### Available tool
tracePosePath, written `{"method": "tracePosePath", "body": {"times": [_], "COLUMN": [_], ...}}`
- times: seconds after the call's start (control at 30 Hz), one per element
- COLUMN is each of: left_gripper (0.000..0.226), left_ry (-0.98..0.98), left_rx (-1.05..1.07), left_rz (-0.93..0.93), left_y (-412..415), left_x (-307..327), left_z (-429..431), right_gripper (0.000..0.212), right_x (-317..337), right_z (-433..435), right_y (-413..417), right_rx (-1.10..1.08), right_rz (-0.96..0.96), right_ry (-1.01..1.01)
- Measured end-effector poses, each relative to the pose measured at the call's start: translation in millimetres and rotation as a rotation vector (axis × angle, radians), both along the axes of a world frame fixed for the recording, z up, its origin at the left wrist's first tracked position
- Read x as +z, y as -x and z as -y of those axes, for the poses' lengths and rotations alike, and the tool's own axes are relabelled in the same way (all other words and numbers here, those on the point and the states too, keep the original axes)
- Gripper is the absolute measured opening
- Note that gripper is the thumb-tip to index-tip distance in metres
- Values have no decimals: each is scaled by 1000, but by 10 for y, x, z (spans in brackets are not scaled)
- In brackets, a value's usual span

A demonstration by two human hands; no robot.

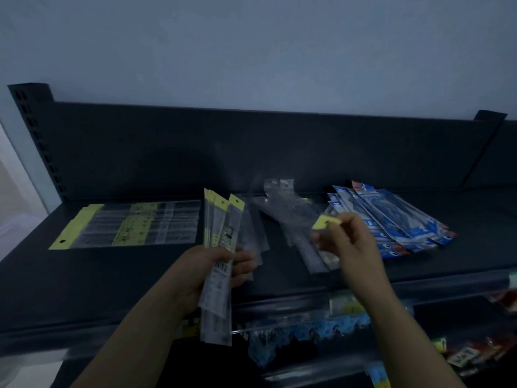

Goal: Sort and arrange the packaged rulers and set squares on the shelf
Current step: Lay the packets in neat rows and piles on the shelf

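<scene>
We are standing at a dark metal shelf. Our left hand is clamping an upright bundle of yellow-topped ruler packs, fingers wrapped around its middle. Our right hand is pinching the yellow header tab of one clear pack between thumb and fingertips. At nine o'clock of the bundle, a row of yellow-headed ruler packs is lying flat. At three o'clock of the right hand, blue set square packs are fanning out on the shelf. Loose clear sleeves are lying between both hands, toward twelve o'clock.
</scene>
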State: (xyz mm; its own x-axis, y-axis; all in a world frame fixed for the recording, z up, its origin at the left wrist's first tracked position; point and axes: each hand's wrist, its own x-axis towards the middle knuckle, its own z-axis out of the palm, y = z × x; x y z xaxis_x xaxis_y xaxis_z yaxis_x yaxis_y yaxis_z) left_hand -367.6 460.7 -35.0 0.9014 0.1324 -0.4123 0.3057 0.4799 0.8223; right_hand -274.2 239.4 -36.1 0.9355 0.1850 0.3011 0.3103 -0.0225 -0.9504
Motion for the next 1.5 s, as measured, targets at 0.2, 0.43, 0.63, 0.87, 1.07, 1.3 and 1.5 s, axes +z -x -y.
{"method": "tracePosePath", "body": {"times": [0.2,0.43,0.63,0.87,1.07,1.3,1.5], "left_gripper": [29,21,38,32,16,34,106], "left_ry": [74,-9,202,303,225,-123,-569], "left_rx": [-23,-59,-337,-133,527,626,1009], "left_rz": [13,34,48,140,345,443,280], "left_y": [-128,-290,-347,-321,-324,-12,724], "left_x": [15,120,253,276,197,88,98], "left_z": [94,328,723,934,730,363,-472], "right_gripper": [22,15,19,32,17,8,26], "right_x": [279,573,493,368,337,273,372], "right_z": [263,628,184,-258,-459,-927,-1410], "right_y": [-254,-593,-720,-748,-403,-143,-41], "right_rx": [-43,172,398,365,875,1007,697], "right_rz": [-81,-284,-476,-613,-430,-109,569], "right_ry": [-508,-801,-627,-356,287,410,741]}}
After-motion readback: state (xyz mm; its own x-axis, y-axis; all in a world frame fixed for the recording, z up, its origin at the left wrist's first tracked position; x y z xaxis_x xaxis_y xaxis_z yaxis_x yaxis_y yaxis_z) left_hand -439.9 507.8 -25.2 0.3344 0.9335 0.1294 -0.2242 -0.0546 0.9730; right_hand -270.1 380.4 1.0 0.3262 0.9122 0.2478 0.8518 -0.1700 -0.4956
